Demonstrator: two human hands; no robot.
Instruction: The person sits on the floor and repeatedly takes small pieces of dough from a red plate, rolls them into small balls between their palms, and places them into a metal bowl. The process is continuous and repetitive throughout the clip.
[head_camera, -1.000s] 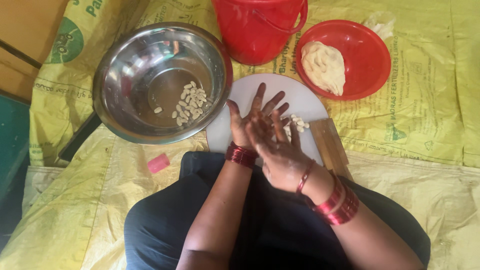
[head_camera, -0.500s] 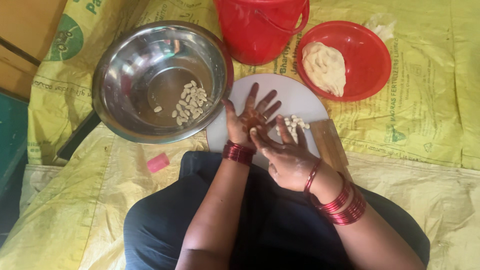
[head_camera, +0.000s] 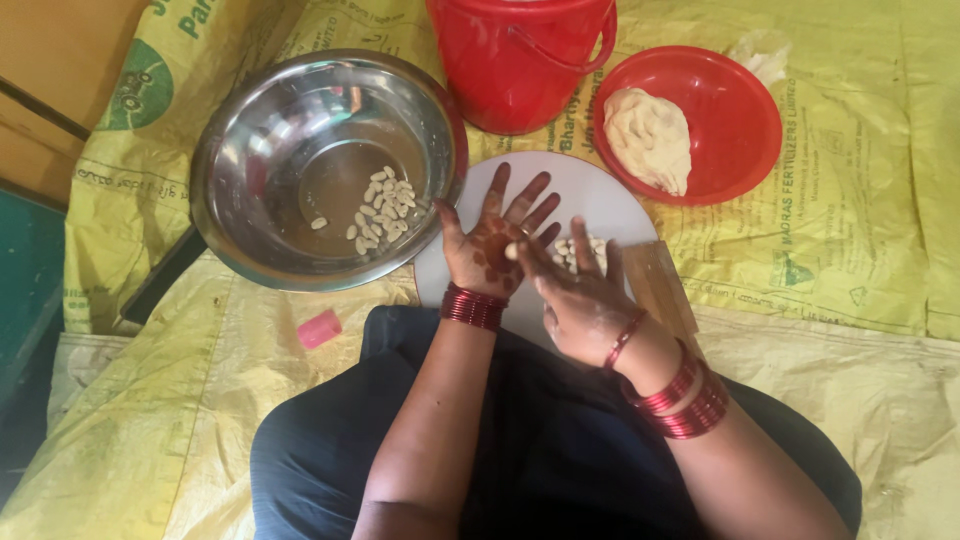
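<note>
A fair share of the shaping looks done. A cluster of small pale dough pieces (head_camera: 385, 208) already lies on the floor of the steel bowl (head_camera: 240, 160), one piece apart from the rest toward the bowl's middle. A second, smaller heap of shaped pieces (head_camera: 572, 252) sits on the white round board (head_camera: 590, 195), partly hidden behind the right hand's fingers. Plenty is left, by my reading: a large lump of dough (head_camera: 650, 135) rests in the red plastic bowl (head_camera: 745, 120), mostly unworked.

Left hand (head_camera: 492, 250) is held flat and open, palm up, fingers spread over the near edge of the board. Right hand (head_camera: 580, 295) lies across it with loosely curled fingers, fingertips pressing a tiny dough bit (head_camera: 512, 251) against the left palm. So the piece in hand is pinched between the two hands, not gripped by a fist; it shows as a pale speck at the base of the left fingers.

The steel bowl stands just beside the left hand, on its outer side. The red bowl is beyond the right hand, near but not touching. A red bucket (head_camera: 520, 60) stands beyond the board, between the two bowls. A wooden block (head_camera: 665, 290) lies at the board's edge beside the right wrist. A small pink object (head_camera: 320, 328) lies on the yellow sacking (head_camera: 850, 230) near the knee.
</note>
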